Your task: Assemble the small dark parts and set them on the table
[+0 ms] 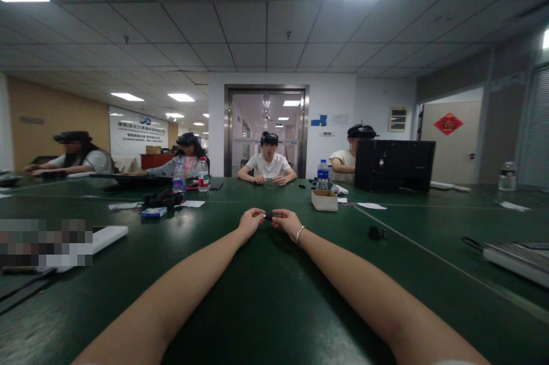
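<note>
Straight ahead over the green table (274, 285), my left hand (251, 225) and my right hand (287, 223) meet around a small dark object (269, 217). Its left end is pinched in my left fingertips, and my right thumb and fingers close on its right end. It is too small to identify; the fingers cover most of it. A bracelet (300, 234) circles my right wrist. To the right of my hands lie two small black pieces (374, 233), apart from them.
An open cardboard box (325, 201) stands ahead to the right, with a water bottle (322, 174) behind it. A black monitor (394, 165) stands farther right. Two bottles (203, 175), black cables (163, 199) and a blue packet (153, 212) are ahead left. Several people sit around the table.
</note>
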{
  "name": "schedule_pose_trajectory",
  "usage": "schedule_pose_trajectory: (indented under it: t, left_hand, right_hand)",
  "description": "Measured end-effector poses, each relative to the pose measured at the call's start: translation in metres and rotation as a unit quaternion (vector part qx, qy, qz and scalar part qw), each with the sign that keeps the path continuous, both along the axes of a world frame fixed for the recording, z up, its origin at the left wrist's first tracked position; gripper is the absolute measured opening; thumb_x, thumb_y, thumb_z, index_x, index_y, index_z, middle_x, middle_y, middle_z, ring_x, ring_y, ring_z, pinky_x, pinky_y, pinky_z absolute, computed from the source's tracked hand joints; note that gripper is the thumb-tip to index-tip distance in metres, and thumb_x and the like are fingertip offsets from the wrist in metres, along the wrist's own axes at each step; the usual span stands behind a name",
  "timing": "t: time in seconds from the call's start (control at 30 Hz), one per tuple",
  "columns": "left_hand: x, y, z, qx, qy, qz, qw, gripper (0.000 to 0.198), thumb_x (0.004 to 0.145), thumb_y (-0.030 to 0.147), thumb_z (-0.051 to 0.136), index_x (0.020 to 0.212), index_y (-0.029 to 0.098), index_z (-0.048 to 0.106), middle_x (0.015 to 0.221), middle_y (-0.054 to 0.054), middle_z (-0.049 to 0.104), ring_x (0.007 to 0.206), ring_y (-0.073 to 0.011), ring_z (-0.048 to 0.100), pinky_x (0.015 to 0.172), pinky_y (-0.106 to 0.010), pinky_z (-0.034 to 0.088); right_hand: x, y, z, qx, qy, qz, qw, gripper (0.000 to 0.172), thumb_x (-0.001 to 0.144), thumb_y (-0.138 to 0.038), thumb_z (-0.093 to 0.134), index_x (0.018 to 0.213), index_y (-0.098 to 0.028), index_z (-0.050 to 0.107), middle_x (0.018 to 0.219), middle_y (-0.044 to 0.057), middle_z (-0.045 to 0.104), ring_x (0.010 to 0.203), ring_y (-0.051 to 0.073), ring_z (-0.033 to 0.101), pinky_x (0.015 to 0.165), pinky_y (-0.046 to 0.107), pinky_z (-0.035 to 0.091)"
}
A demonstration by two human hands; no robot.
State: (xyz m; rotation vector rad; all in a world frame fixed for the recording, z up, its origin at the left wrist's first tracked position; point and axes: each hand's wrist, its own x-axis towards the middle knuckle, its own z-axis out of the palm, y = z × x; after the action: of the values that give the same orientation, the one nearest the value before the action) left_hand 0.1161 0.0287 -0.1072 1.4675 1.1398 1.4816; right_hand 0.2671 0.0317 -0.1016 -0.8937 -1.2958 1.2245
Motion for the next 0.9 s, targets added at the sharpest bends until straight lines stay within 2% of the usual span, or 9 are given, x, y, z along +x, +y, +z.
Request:
schedule_pose_trajectory:
  t: [0.4,0.63,0.77,0.9]
  left_hand:
    - [0.0027,-0.0084,0.0043,0.025,-0.026,-0.027,0.999,0.009,0.067,0.014,0.064,0.076,0.013,0.063,0.065,-0.003,0.063,0.061,-0.0108,0.059,0.068,-0.027,0.048]
    - [0.0004,-0.0063,0.0017,0.056,-0.014,-0.039,0.998,0.017,0.066,0.020,0.067,0.080,0.012,0.064,0.063,-0.003,0.063,0.060,-0.0110,0.059,0.065,-0.025,0.047]
    - [-0.0003,-0.0027,-0.0001,0.035,-0.022,-0.045,0.998,0.020,0.065,0.024,0.068,0.081,0.011,0.064,0.064,-0.003,0.064,0.059,-0.0104,0.058,0.062,-0.023,0.046]
    - [-0.0008,-0.0046,0.0018,0.011,-0.030,-0.033,0.999,0.019,0.066,0.027,0.067,0.077,0.011,0.064,0.062,-0.003,0.064,0.055,-0.0098,0.057,0.059,-0.022,0.044]
  right_hand:
    - [0.0040,-0.0063,0.0043,-0.006,-0.046,-0.021,0.999,0.018,0.076,-0.018,0.060,0.092,-0.011,0.057,0.069,0.002,0.061,0.042,0.005,0.053,0.041,0.018,0.046]
    - [0.0049,-0.0033,0.0015,0.005,-0.050,-0.021,0.999,0.021,0.077,-0.030,0.060,0.086,-0.011,0.058,0.056,-0.001,0.056,0.037,0.005,0.048,0.037,0.017,0.043]
    - [0.0051,-0.0034,0.0010,0.007,-0.038,-0.011,0.999,0.023,0.075,-0.033,0.062,0.080,-0.011,0.058,0.052,-0.002,0.055,0.037,0.005,0.047,0.037,0.017,0.043]
    - [0.0056,-0.0052,0.0024,0.003,-0.037,-0.002,0.999,0.022,0.076,-0.031,0.062,0.083,-0.011,0.058,0.053,-0.001,0.055,0.038,0.005,0.047,0.037,0.017,0.042]
